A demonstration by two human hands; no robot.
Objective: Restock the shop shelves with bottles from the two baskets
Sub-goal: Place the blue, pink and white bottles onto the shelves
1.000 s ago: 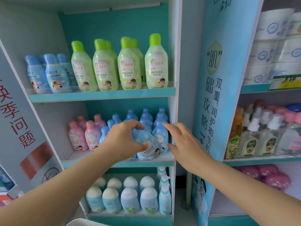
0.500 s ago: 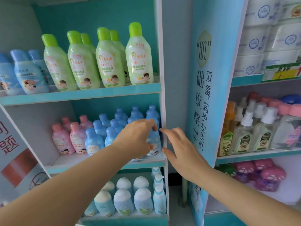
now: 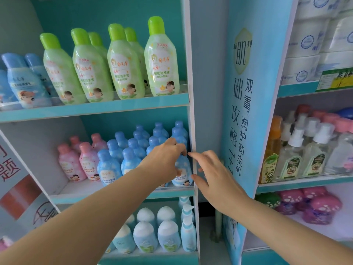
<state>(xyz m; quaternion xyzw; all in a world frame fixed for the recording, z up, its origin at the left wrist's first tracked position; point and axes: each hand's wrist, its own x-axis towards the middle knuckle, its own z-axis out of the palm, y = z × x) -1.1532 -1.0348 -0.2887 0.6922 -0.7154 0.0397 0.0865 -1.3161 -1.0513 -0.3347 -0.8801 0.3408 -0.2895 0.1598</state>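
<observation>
My left hand (image 3: 163, 161) grips a blue bottle (image 3: 183, 172) that stands upright at the front right corner of the middle shelf (image 3: 122, 195). Its cap is hidden under my fingers. Beside it stand several more blue bottles (image 3: 131, 150) in rows, and pink bottles (image 3: 80, 161) to their left. My right hand (image 3: 215, 175) hovers just right of the shelf's white side post (image 3: 193, 131), fingers spread, holding nothing. No basket is in view.
Green-capped bottles (image 3: 124, 66) fill the upper shelf, with blue ones (image 3: 23, 81) at its left. White-capped bottles (image 3: 164, 230) sit on the bottom shelf. A tall blue sign panel (image 3: 248, 92) separates a right-hand shelf unit with spray bottles (image 3: 298, 150) and paper packs (image 3: 315, 44).
The blue bottle was tilted in my left hand at the shelf front; it now stands upright in the front right corner. My view has shifted right and closer.
</observation>
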